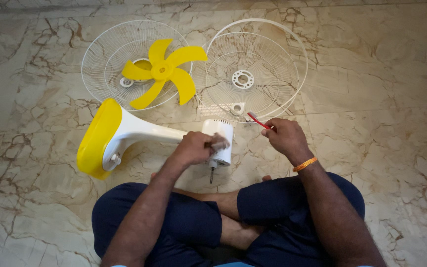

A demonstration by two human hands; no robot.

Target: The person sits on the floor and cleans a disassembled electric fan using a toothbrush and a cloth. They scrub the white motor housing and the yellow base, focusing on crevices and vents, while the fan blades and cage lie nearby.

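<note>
- A person sits cross-legged on a veined marble floor (pixel 381 99), the left hand (pixel 193 148) closed over the white cylindrical motor housing (pixel 219 133) of a dismantled pedestal fan.
- The fan body lies on its side just ahead of the knees, long axis left to right, its yellow-rimmed base (pixel 97 138) facing left and its metal shaft (pixel 211 174) pointing back at the person.
- The right hand (pixel 285 136) pinches a red toothbrush (pixel 258 120), bristles aimed up-left.
- Farther out lie a yellow five-bladed plastic propeller (pixel 161 71) on a white wire grille (pixel 102 64), and a second white wire grille (pixel 253 69) beside it.
</note>
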